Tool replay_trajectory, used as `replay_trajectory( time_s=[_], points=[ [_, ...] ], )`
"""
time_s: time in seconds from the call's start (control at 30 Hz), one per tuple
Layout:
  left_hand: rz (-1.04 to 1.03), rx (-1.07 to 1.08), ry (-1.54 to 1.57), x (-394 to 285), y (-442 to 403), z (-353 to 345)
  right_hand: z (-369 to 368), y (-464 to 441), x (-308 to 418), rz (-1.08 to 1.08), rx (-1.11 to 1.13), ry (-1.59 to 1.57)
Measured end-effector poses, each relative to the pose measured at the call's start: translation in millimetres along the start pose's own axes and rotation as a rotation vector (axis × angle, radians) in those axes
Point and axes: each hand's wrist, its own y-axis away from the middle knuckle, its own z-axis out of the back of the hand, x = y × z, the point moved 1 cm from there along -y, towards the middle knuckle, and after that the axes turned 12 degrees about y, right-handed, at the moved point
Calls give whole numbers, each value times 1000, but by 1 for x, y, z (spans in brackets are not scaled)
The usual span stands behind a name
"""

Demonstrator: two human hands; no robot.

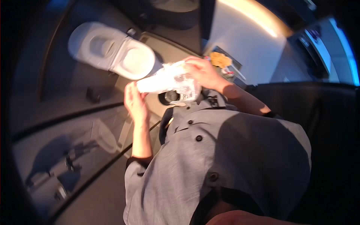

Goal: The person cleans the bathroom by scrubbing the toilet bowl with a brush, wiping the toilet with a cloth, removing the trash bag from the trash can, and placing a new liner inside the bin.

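Observation:
Between my two hands stretches a white, crinkled plastic bag, overexposed where the light strikes it. My left hand is at the bag's left end, with its fingers closed on the edge. On the other side, my right hand grips the upper right part of the bag. Some of the right fingertips are hidden by glare and plastic. Just under the bag shows a dark round object, partly covered; I cannot tell what it is.
A white toilet with its lid raised stands at the upper left. To the lower left is a glass panel. A yellow cloth-like item and a white stick-shaped item lie on a surface beyond my right hand.

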Motion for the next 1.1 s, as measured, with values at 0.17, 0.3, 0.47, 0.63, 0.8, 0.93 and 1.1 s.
replay_trajectory(
  time_s=[0.17,0.3,0.47,0.63,0.8,0.93,1.1],
  points=[
    [100,172,491,-4,-4,-10,2,-11,28,-227,64,-542],
    [149,237,569,-11,-4,-14,5,-21,48,-175,173,-722],
    [-138,456,118,-18,-3,-21,9,-33,32,-464,276,-371],
    [6,269,690,-35,-12,-28,13,-48,43,-372,-41,-775],
    [114,338,422,-44,-7,-51,6,-53,64,-203,-96,-394],
    [144,431,-19,-14,-22,-22,32,-70,66,-253,-326,-361],
    [192,388,-291,2,-50,60,50,-70,60,-169,-303,-304]
  ],
)
